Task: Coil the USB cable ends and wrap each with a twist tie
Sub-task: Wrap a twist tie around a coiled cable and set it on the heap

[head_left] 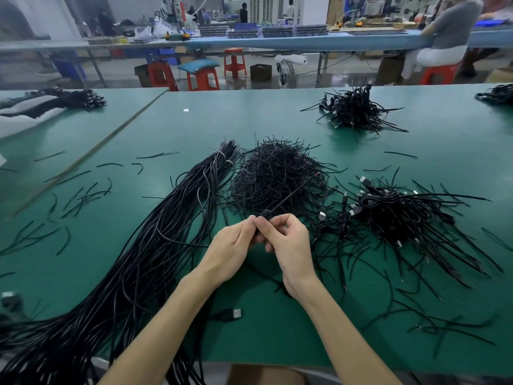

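- At the middle of the frame, the left hand (231, 245) and right hand (290, 247) meet fingertip to fingertip, both pinching a thin black cable (291, 194).
- A small loop of the cable shows just above the fingertips, and its straight end slants to the upper right over the pile of twist ties (277, 173).
- A long cable bundle (133, 259) lies on the left of the green table (277, 115).
- A heap of coiled cables (402, 215) lies on the right.

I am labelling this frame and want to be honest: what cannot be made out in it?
Head view only.
- held cable: whether it is coiled or tied, hidden by the fingers of the left hand and right hand.
- cable bundle: its near end, cut off by the bottom-left edge.
- far-right pile: cut off by the right edge.
- background bench: blurred.
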The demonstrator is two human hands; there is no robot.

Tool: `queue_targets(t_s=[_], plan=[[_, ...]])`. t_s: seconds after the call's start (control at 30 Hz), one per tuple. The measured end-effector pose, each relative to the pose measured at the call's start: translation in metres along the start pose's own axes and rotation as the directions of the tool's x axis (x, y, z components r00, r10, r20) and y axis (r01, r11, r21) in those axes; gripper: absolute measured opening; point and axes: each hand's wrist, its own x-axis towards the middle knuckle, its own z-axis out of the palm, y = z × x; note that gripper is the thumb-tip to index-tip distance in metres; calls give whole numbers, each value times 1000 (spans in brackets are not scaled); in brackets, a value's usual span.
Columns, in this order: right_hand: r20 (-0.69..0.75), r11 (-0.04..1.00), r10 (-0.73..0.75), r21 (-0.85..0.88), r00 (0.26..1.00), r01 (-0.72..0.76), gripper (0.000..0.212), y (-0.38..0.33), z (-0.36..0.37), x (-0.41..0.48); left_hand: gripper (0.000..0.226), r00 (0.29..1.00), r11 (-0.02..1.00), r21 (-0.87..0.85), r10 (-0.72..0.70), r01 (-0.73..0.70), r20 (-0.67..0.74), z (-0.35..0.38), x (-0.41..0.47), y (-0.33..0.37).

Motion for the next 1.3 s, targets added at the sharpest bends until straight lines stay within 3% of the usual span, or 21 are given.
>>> queue_targets(t_s=[0.37,0.63,0.97,1.17,1.3], plan=[[44,1000,6,18,999,-7,37,-1,0,-1,75,1000,998,-63,-29,28,-11,0,3,-1],[92,1000,-7,26,996,5,42,0,2,-2,67,998,987,-161,-29,20,-54,-3,3,5],[212,1000,-9,-6,977,10,40,-2,3,-7,41,977,966,-256,-85,32,-197,-3,-1,5],[293,1000,-11,-25,956,19,30,-4,4,-9,51,980,952,-305,-86,28,-179,-4,-1,3],[315,999,8,-49,949,8,26,-4,5,-9,44,987,949,-314,-45,-6,-155,-5,-1,3]])
